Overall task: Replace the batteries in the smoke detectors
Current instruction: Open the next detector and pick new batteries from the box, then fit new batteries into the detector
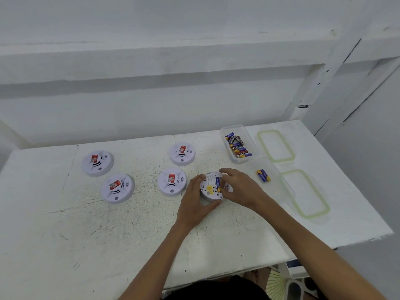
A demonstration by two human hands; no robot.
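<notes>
Worn white table (129, 224); at one o'clock, clear rectangular plastic tub (233, 127) of loose batteries; from nine to eleven o'clock, four white round plastic smoke detectors (97, 163) face up. At centre, fifth white round smoke detector (207, 192) upside down, rim gripped by curled left hand (194, 204). Right hand (240, 187) fingertips pinching blue-and-yellow cylindrical battery (218, 184) on its underside.

Bare bench (75, 230) opens wide at the near left, and a lane runs between the left detectors (117, 188) and the middle detectors (172, 182). The left hand (192, 204) and right hand (240, 187), gripping a fifth detector (208, 197), block the centre. The battery box (232, 126), clear box (279, 187), far lid (276, 146) and near lid (306, 193) line the right.
</notes>
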